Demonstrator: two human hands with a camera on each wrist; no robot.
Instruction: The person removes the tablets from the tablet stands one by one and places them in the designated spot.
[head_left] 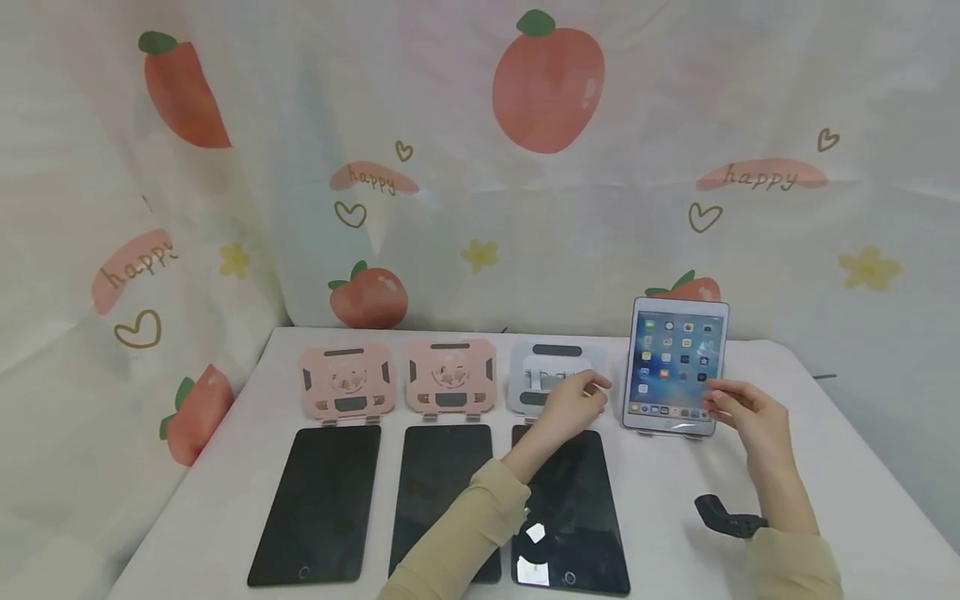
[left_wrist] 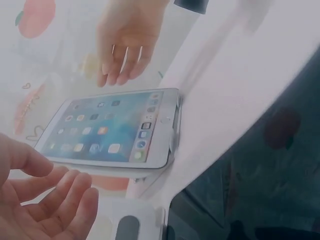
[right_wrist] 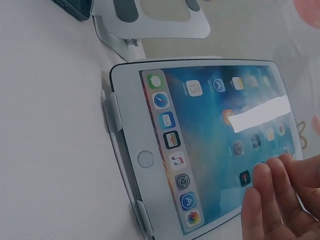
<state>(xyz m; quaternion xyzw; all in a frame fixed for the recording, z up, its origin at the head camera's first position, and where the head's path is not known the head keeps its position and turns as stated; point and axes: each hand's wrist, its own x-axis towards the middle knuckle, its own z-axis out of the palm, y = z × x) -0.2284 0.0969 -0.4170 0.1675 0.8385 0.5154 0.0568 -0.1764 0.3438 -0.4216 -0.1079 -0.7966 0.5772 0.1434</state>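
Note:
A white tablet (head_left: 677, 367) with a lit home screen leans upright on a stand at the back right, its lower edge resting against the stand's two clips (right_wrist: 116, 111). My left hand (head_left: 576, 404) hovers to the tablet's left with loosely bent fingers and nothing in them. In the head view it overlaps a light blue stand (head_left: 557, 351). At the tablet's right side is my right hand (head_left: 750, 412), also holding nothing. Its fingertips overlap the screen edge in the head view, while the left wrist view shows a gap between that hand (left_wrist: 129, 45) and the tablet.
Two pink stands (head_left: 347, 383) (head_left: 452, 375) stand left of the blue one. In front lie three dark tablets, flat on the white table: left (head_left: 318, 504), middle (head_left: 442, 483) and right (head_left: 570, 508). A fruit-printed cloth (head_left: 450, 100) hangs behind.

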